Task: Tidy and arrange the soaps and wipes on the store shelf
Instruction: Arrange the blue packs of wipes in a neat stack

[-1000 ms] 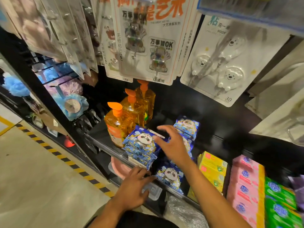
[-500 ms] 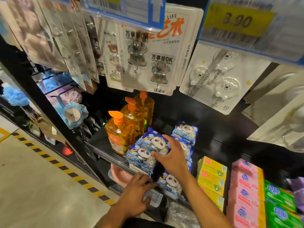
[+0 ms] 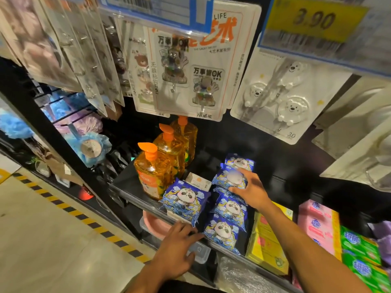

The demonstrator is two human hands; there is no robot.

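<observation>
While the left hand (image 3: 177, 246) lies flat with straight fingers on the front edge of the black store shelf (image 3: 124, 178), its fingertips just beside the frontmost pack, the right hand (image 3: 252, 188) grasps a blue panda-printed wipes pack (image 3: 227, 179), with its fingers spread over the top and its thumb along the near edge. That pack sits toward the back of the shelf, in a column of like packs (image 3: 229, 210) that runs from the front edge to the rear. It overlaps the pack below it and lies just in front of the rearmost one.

Left of the column, a separate stack of blue panda packs (image 3: 185, 201) stands at the front edge, with a small white flat packet (image 3: 198, 180) close behind it. Three clear orange pump bottles of liquid soap (image 3: 154, 172) line up from the front left corner toward the back.

Right of the column stand yellow soap boxes (image 3: 268, 240), then pink soap boxes (image 3: 315, 225), then green soap boxes (image 3: 359, 248). Above hang white carded adhesive hooks (image 3: 190, 70) and a yellow price tag (image 3: 313, 20) reading 3.90.
</observation>
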